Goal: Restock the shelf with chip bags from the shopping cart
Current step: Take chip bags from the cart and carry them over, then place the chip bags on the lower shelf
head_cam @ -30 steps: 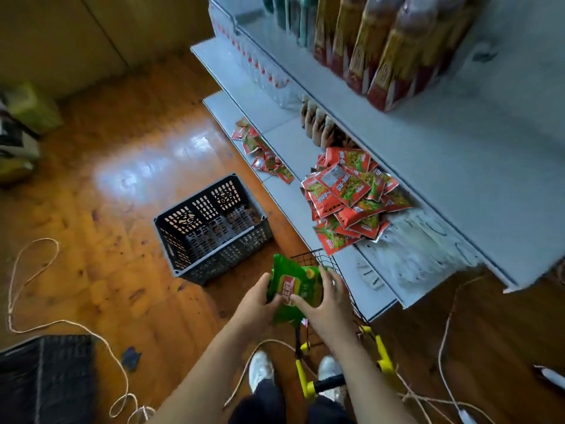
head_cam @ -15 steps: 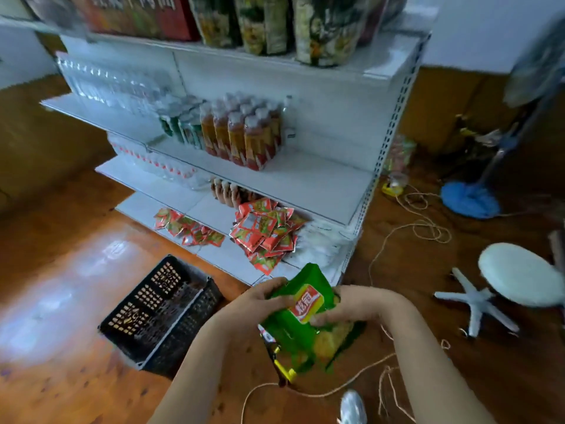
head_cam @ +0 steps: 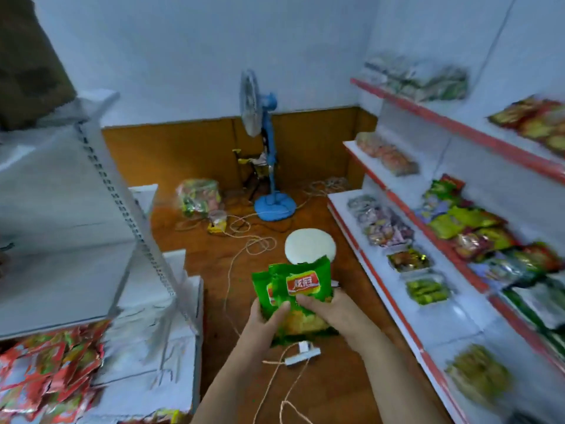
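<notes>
Wooden floor (head_cam: 321, 377) runs between two shelf units, and you stand in the aisle with the blue fan (head_cam: 266, 148) ahead by the far wall. Nearer to you than the fan, over the floor, you hold green chip bags (head_cam: 295, 296) upright in both hands. Your left hand (head_cam: 263, 321) has its grip curled round the bags' left edge, thumb on the front. Your right hand (head_cam: 331, 310) pinches the front from the right side. Right of the fan, the red-edged shelf (head_cam: 397, 304) carries blurred snack packs. A white round stool (head_cam: 310, 244) sits just beyond the bags.
</notes>
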{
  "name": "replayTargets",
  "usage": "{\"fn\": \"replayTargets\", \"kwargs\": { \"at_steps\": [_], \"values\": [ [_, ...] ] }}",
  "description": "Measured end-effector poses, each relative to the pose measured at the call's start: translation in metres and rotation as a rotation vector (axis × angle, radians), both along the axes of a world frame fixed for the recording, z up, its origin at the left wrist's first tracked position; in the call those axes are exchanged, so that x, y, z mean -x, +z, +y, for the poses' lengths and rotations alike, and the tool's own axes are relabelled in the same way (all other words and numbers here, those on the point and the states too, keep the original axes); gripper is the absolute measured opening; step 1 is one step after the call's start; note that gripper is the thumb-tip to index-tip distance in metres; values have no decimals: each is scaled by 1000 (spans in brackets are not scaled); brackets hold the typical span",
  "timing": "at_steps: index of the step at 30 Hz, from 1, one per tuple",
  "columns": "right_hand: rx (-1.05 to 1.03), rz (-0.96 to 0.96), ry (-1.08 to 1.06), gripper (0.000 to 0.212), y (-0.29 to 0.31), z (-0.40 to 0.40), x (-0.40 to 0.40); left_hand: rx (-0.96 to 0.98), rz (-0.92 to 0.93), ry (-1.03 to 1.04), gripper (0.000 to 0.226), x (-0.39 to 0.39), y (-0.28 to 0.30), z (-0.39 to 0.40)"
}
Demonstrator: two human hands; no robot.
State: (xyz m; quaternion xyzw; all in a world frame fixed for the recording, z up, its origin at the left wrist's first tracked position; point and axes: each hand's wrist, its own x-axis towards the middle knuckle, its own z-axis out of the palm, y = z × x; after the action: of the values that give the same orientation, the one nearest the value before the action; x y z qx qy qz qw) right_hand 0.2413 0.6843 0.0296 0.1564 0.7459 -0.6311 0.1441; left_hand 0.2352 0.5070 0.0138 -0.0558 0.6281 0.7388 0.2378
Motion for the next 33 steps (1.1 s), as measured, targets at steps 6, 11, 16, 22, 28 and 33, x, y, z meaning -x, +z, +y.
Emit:
{"fn": "replayTargets", "kwargs": {
  "at_steps": [6, 11, 16, 22, 28, 33],
  "values": [
    [96, 41, -277, 37, -3, 116, 8, 68, 50, -224, 46, 51, -1, 144],
    [85, 53, -348, 63, -16, 166, 47, 113, 47, -280, 54, 112, -10, 210],
    [68, 85, -492, 52, -26, 199, 116, 189, 126, -377, 47, 198, -21, 257],
    [7, 179, -822, 30, -11, 228, 201, 197, 176, -587, 75, 305, -16, 314],
    [37, 198, -1031, 37, -9, 285, 279, 226, 214, -667, 54, 387, -7, 393],
    [49, 149, -1014, 36, -15, 364, 344, 234, 234, -634, 73, 462, -24, 469]
  ]
}}
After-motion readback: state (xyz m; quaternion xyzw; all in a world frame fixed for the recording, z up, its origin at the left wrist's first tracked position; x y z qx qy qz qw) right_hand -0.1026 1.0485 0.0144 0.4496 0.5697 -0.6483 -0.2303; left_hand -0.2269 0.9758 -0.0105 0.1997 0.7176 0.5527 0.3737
